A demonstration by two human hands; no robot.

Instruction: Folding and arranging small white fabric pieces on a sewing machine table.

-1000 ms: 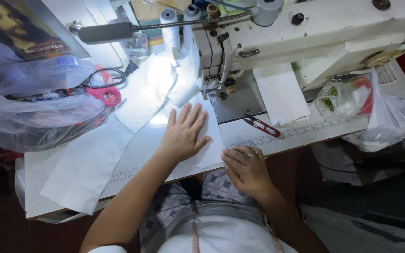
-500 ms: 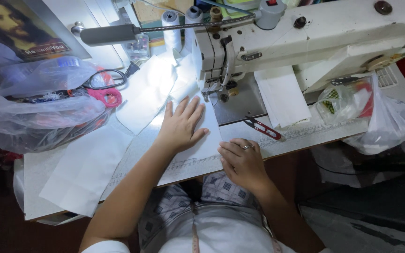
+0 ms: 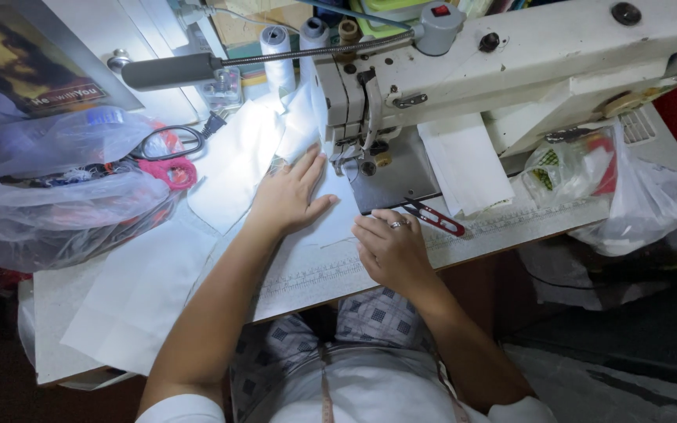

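The left hand (image 3: pixel 290 196) lies flat, palm down, fingers spread and pointing to the far side, forearm stretched out bare from the near left. The right hand (image 3: pixel 389 249) sits nearer, just right of it, fingers curled down, a ring on one finger.

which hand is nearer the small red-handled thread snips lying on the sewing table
Right. The right hand rests on the white fabric with its fingertips just left of the small red-handled thread snips. The left hand lies flat farther left, by the needle.
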